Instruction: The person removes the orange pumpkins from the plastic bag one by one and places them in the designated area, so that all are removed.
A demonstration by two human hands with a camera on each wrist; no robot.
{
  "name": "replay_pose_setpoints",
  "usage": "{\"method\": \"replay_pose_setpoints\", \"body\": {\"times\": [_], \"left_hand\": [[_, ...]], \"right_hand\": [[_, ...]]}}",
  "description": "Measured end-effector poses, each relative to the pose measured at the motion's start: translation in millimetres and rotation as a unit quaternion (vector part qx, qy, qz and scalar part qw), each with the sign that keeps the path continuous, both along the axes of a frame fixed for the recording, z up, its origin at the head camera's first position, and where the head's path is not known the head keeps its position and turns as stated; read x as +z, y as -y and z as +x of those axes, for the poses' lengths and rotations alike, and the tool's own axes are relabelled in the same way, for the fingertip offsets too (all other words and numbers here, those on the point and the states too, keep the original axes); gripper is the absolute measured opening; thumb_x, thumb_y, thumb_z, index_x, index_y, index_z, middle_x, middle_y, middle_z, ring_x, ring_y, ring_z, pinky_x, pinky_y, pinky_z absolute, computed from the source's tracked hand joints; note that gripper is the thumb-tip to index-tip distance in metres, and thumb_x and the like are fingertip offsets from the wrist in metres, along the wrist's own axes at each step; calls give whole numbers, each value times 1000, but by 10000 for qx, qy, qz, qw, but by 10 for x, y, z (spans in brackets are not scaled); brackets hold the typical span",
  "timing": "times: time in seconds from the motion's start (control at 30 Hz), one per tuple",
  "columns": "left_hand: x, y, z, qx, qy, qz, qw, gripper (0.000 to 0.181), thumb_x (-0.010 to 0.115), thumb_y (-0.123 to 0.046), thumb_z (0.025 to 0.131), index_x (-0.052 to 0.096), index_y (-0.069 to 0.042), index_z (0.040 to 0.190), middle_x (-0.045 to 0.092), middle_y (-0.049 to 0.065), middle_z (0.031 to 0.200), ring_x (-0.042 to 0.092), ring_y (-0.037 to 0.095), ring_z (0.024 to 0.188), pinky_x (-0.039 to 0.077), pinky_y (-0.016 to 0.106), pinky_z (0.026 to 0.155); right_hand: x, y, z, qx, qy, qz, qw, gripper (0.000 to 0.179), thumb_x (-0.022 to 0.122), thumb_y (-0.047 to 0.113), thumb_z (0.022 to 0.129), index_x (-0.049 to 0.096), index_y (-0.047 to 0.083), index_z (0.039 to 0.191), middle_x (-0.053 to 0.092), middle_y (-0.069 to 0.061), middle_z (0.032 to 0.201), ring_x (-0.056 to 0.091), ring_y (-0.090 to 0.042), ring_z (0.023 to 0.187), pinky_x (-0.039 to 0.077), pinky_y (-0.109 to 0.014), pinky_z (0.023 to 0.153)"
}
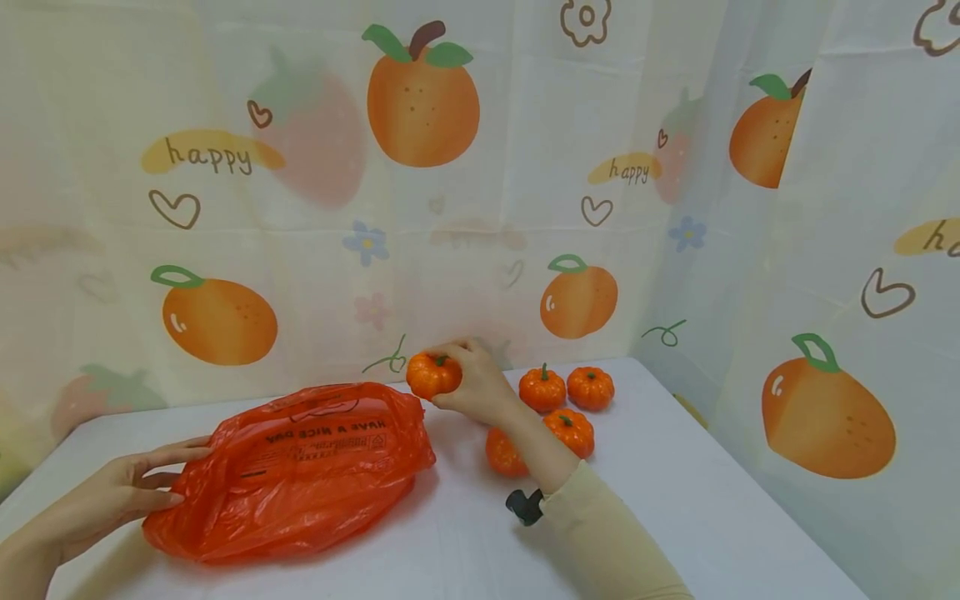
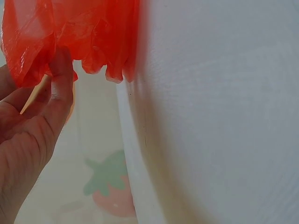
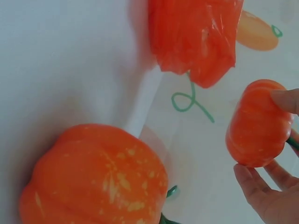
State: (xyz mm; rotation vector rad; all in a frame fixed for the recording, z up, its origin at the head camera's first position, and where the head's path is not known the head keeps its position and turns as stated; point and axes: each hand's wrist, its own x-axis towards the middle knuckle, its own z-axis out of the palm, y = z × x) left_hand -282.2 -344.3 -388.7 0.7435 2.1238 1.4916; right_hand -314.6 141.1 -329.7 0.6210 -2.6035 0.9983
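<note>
A red plastic bag [image 1: 300, 475] with printed lettering lies on its side across the left of the table. My left hand [image 1: 112, 496] pinches the bag's left end; in the left wrist view the thumb and fingers of this hand [image 2: 35, 126] hold the thin film. My right hand [image 1: 480, 383] grips a small orange pumpkin [image 1: 431, 377] above the table, just beyond the bag's right end. The right wrist view shows that pumpkin [image 3: 259, 123] between thumb and fingers, apart from the bag [image 3: 196, 37]. Inside the bag, the contents cannot be made out.
Several small pumpkins stand to the right, among them one with a tall green stem [image 1: 542, 388] and another [image 1: 591, 388] beside it. My right forearm partly covers a nearer pumpkin [image 1: 504, 452]. A white cloth covers the table [image 1: 645, 500]; a fruit-printed curtain [image 1: 487, 183] hangs behind.
</note>
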Motion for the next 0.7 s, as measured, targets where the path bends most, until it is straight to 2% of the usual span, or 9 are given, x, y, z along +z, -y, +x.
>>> {"method": "replay_pose_setpoints", "body": {"times": [0.43,0.7], "left_hand": [[16,-6,-3,171,11,-214,9996,53,46,-2,101,34,-7,153,38,-48,137,58,-9,112,57,23,85],[21,1,9,118,-44,-174,9998,53,45,-1,101,34,-7,153,37,-47,139,60,-4,112,57,24,84]], "right_hand": [[4,-99,10,-90,34,-40,9999,57,82,16,75,63,22,129,53,-6,128,54,-23,116,52,-40,98],[23,-195,26,-191,223,-155,9994,59,81,14,74,62,21,129,51,-7,131,54,-24,118,50,-41,101]]}}
